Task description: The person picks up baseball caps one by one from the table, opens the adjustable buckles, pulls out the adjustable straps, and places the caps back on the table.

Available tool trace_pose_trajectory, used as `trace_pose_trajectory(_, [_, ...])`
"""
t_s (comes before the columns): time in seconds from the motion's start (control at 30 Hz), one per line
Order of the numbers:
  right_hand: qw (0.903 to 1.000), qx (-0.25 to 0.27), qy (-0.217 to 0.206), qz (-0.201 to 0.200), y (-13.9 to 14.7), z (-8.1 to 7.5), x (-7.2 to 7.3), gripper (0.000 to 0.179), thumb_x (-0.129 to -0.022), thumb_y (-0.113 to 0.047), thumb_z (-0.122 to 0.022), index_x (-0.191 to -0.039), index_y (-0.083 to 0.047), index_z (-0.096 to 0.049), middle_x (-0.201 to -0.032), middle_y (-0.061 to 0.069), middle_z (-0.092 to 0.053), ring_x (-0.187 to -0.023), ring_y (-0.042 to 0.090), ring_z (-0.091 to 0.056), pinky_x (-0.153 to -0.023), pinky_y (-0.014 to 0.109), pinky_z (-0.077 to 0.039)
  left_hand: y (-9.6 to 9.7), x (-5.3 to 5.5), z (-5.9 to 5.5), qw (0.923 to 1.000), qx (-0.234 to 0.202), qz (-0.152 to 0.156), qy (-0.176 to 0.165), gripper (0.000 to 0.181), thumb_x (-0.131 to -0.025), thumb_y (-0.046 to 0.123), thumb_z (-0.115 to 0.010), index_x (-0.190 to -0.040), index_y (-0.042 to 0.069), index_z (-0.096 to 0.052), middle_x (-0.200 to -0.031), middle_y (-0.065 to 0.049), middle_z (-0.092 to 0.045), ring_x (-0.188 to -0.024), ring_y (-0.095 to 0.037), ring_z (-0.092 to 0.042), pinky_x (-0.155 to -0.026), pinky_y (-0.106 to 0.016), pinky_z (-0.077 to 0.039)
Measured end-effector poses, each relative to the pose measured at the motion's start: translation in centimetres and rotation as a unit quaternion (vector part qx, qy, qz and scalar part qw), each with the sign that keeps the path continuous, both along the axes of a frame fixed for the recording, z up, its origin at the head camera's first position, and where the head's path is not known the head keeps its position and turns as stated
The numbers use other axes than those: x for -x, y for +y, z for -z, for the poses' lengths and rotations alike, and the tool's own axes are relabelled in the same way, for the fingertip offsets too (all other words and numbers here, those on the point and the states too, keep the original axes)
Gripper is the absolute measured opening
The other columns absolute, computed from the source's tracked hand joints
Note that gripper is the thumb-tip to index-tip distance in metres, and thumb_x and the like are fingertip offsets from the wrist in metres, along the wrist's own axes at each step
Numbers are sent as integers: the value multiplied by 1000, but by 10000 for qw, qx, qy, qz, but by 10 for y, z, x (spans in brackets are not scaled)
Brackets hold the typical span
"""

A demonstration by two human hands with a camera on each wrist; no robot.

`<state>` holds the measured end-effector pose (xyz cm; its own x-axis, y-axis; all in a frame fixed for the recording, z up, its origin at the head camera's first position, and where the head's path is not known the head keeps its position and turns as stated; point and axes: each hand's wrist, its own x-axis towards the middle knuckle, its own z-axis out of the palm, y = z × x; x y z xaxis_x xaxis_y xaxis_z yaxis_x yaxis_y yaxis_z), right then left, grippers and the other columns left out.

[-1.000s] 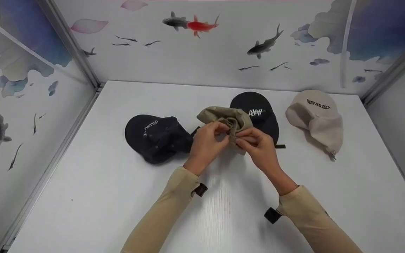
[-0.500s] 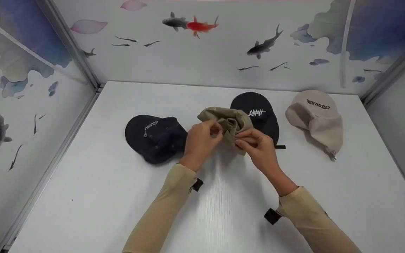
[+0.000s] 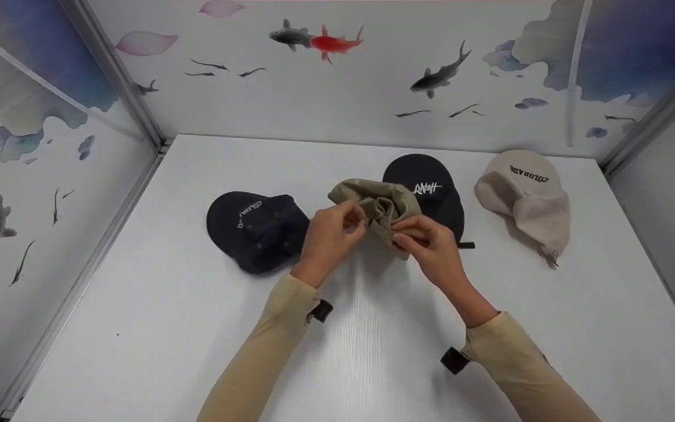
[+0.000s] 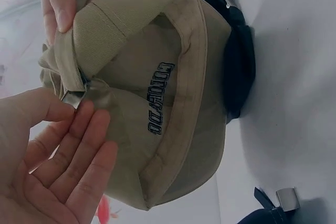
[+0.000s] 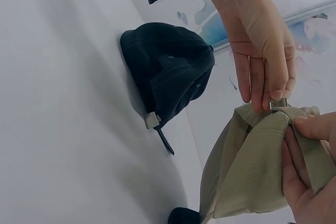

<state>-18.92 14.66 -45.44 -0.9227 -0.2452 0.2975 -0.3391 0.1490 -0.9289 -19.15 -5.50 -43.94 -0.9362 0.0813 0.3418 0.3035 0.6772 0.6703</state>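
Head: left hand [image 3: 330, 233] and right hand [image 3: 436, 246] pinch cap [image 3: 372, 189].

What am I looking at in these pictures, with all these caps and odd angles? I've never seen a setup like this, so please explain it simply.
There is no machine here: a person is working with a bare left hand and right hand. The wide view comes from a camera on the person's head, looking forward and down. The two close, sideways-looking views come from cameras on each wrist.

On the white table lie a navy cap on the left, a black cap near the middle and a pale beige cap on the right. The person holds a khaki cap: the left pinches its metal clasp, the right its strap.
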Motion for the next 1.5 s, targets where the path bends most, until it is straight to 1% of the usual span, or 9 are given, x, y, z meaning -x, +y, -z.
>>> trace_pose_trajectory(0.2, [9998, 16, -211, -59, 0, -3, 1, 13, -96, -4, -64, -105, 4, -69, -97, 16, -73, -84, 6, -70, -76, 21, -58, -2, -5, -2, 9998, -185, 95, 32, 7, -90, 6, -68, -89, 12, -66, -87, -3, -74, -82, -13, -69, -77, -28, -58])
trace_pose_trajectory(0.33, [9993, -161, -325, -67, -1, -7, 2, 16, -97, -7, -63, -107, 4, -68, -99, 14, -72, -88, 4, -70, -80, 21, -58, -4, -8, -5, 9996, -223, 198, -22, 4, -91, 6, -66, -92, 10, -67, -91, -4, -74, -85, -14, -70, -79, -28, -58])
trace_pose_trajectory(0.53, [9983, -524, -252, 80, -5, -11, 1, 19, -91, -8, -72, -107, 1, -68, -103, 15, -72, -90, 2, -68, -83, 18, -55, -4, -11, -8, 9990, -314, 303, 44, 4, -92, 6, -64, -91, 10, -66, -91, -5, -74, -86, -14, -71, -79, -27, -58])
trace_pose_trajectory(0.8, [9973, -514, -266, 463, -13, -10, -2, 17, -87, -2, -75, -101, 3, -67, -96, 18, -70, -81, 3, -65, -75, 15, -54, -3, -12, -7, 9978, -456, 468, 57, 5, -92, 7, -65, -89, 11, -65, -91, -5, -74, -86, -14, -70, -81, -28, -59])
trace_pose_trajectory(1.03, [9976, -336, 15, 602, -14, -9, -2, 12, -86, 2, -73, -96, 4, -67, -90, 17, -68, -76, 6, -64, -67, 15, -53, -2, -12, -6, 9952, -578, 786, -23, 3, -91, 6, -66, -94, 5, -68, -94, -7, -73, -90, -15, -70, -83, -24, -57])
trace_pose_trajectory(1.17, [9967, -346, 58, 728, -16, -12, -4, 12, -86, 3, -73, -97, 5, -67, -90, 19, -68, -75, 8, -63, -66, 14, -52, -2, -12, -6, 9932, -723, 916, -56, 4, -92, 9, -68, -95, 7, -68, -96, -6, -72, -93, -15, -70, -87, -25, -57])
trace_pose_trajectory(1.3, [9948, -422, 261, 891, -17, -12, -4, 11, -87, 3, -72, -97, 4, -67, -90, 18, -69, -75, 7, -63, -66, 13, -52, -1, -13, -4, 9959, -546, 702, 156, 5, -94, 13, -67, -97, 10, -67, -100, -4, -68, -98, -16, -66, -90, -28, -55])
trace_pose_trajectory(1.4, [9912, -536, 706, 986, -16, -11, -3, 9, -88, 1, -72, -95, 1, -68, -87, 14, -70, -74, 8, -63, -66, 13, -52, -1, -14, -2, 9980, -260, 478, 334, 10, -94, 13, -67, -103, 10, -66, -107, -4, -63, -103, -18, -62, -94, -31, -53])
trace_pose_trajectory(1.5, [9835, -730, 1238, 1102, -16, -12, -3, 9, -86, 2, -71, -94, 1, -68, -86, 11, -70, -75, 11, -63, -67, 13, -51, 1, -14, -1, 9985, -131, 380, 378, 19, -93, 13, -70, -111, 9, -63, -114, -6, -58, -108, -22, -59, -97, -33, -52])
